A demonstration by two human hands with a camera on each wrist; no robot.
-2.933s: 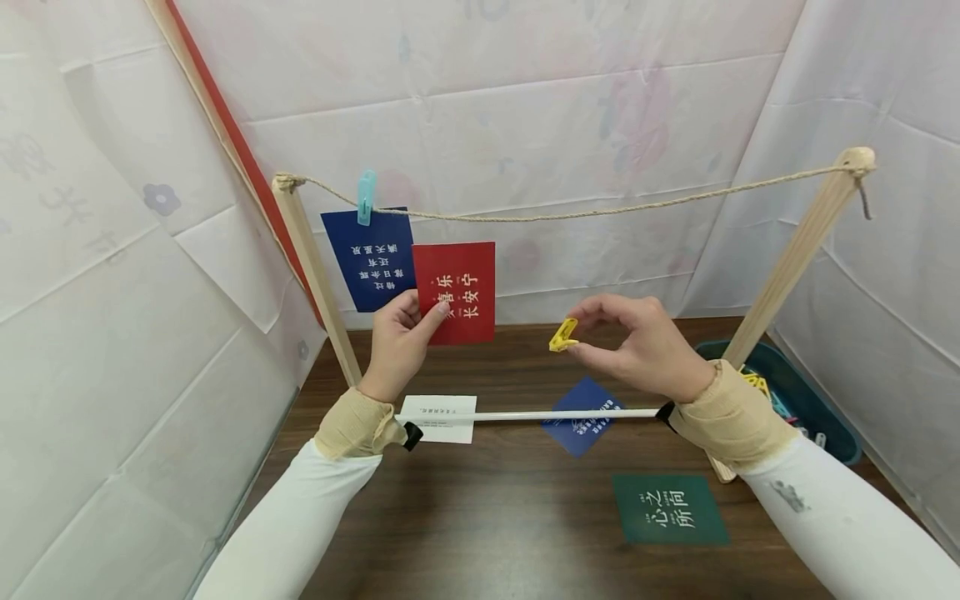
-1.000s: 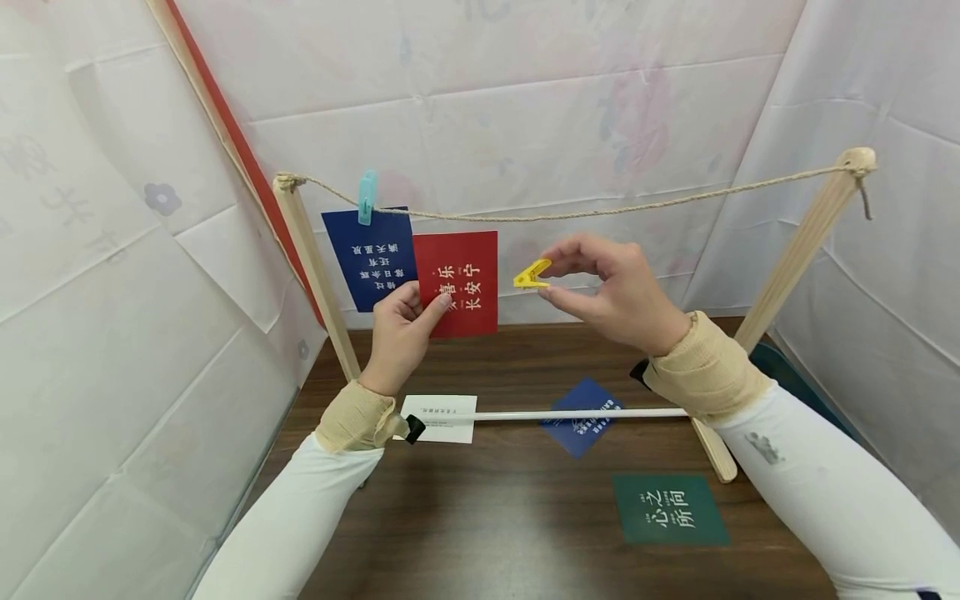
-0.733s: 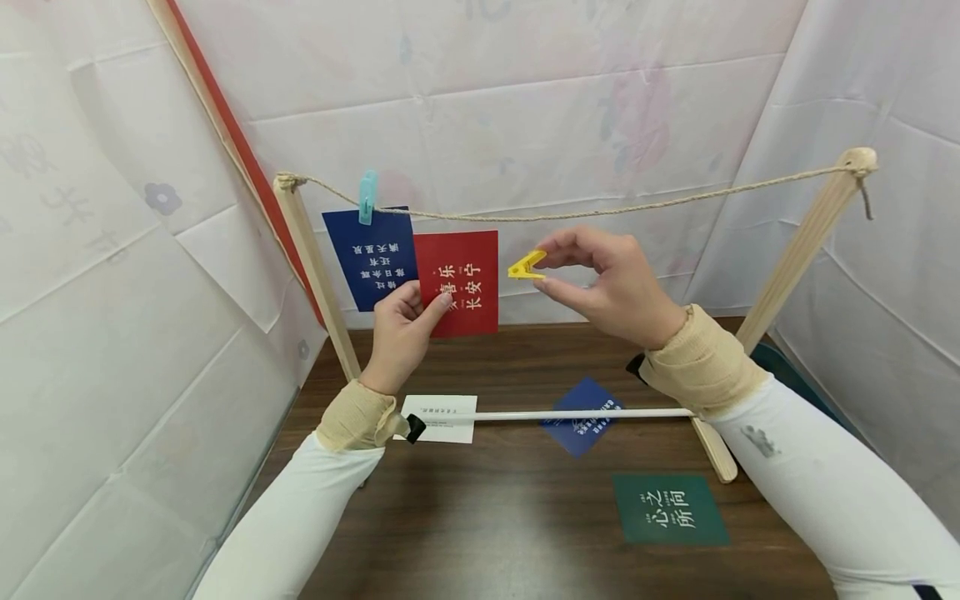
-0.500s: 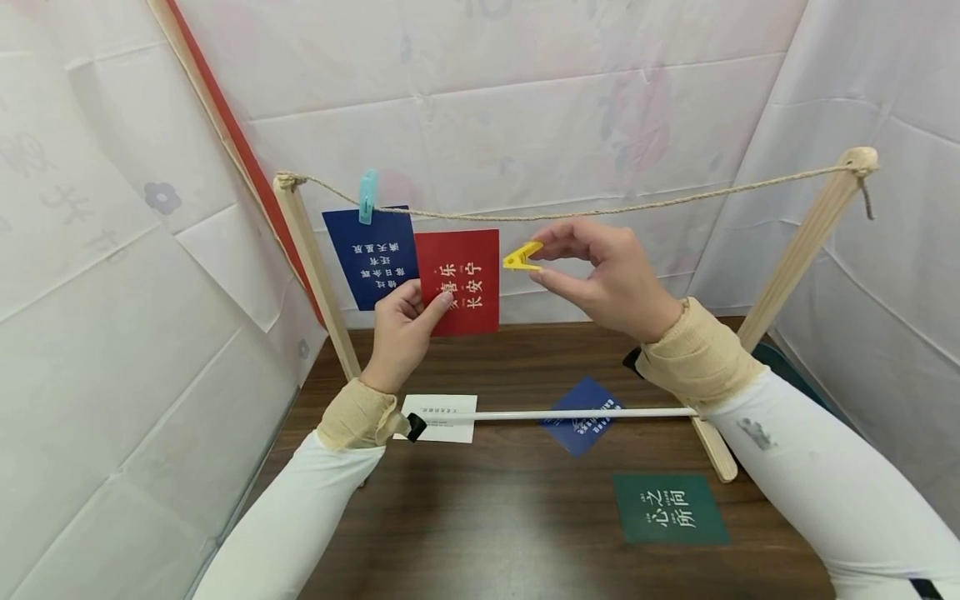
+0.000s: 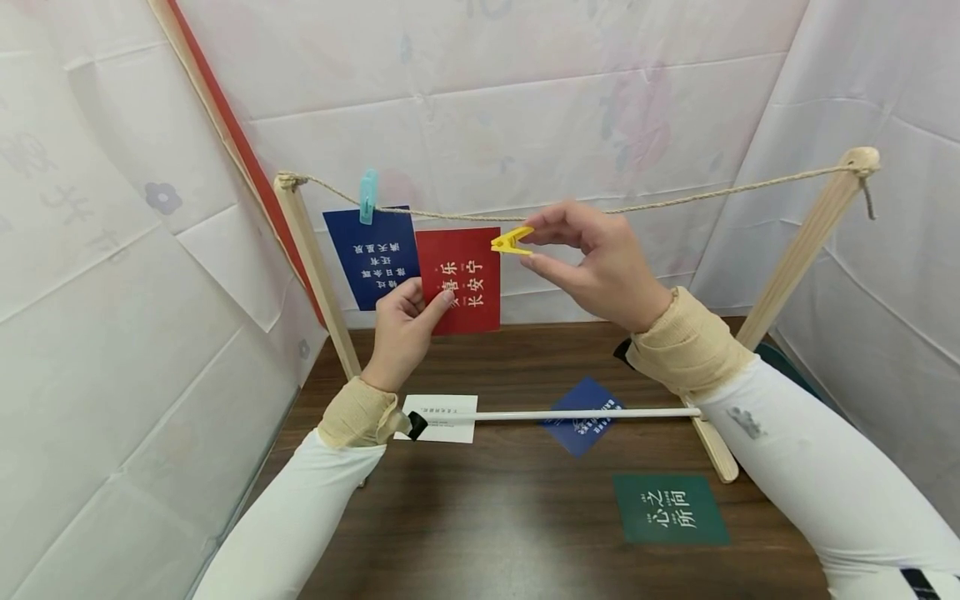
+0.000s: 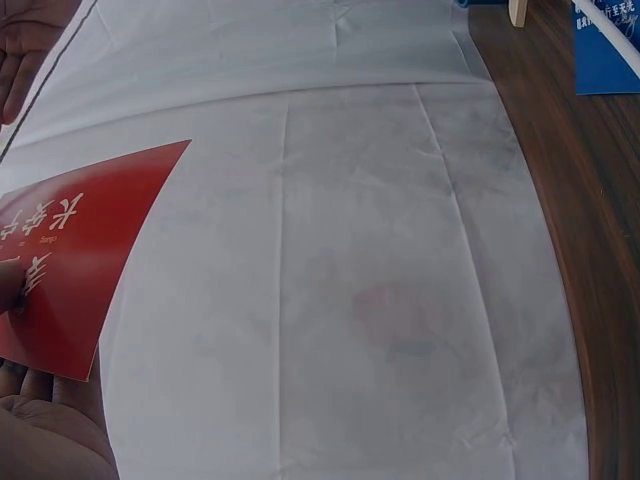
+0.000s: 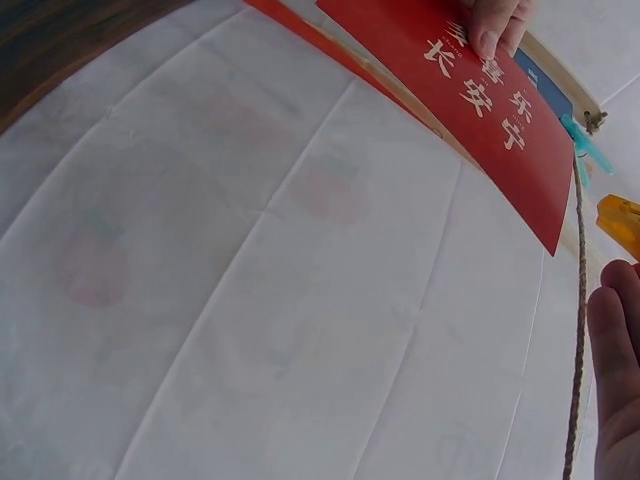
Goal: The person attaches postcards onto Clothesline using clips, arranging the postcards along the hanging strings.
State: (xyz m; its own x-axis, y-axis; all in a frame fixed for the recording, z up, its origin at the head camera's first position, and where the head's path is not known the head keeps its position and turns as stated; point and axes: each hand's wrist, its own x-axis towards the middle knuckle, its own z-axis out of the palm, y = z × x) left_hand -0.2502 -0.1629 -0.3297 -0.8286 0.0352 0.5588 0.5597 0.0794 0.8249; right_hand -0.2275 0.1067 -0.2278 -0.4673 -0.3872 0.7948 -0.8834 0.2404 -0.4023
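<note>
Pinching yellow clothespin point(image 5: 512, 242) in right hand point(image 5: 600, 265). Left hand point(image 5: 405, 333) grips red card point(image 5: 474, 287) by left edge; card roughly upright, left of right-hand grip, top-right corner near clothespin, twine point(image 5: 465, 217) just above.

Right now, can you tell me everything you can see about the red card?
The red card is thin, flat and four-sided, like stiff paper, with white Chinese characters and tinier marks. The person's left hand pinches it by its left side, the thumb covering some writing. It's held up, printed side facing the head camera, where it appears just below the rope and partly overlaps the blue card. The yellow clothespin is near its top right corner, but the right wrist view shows a gap.
</note>
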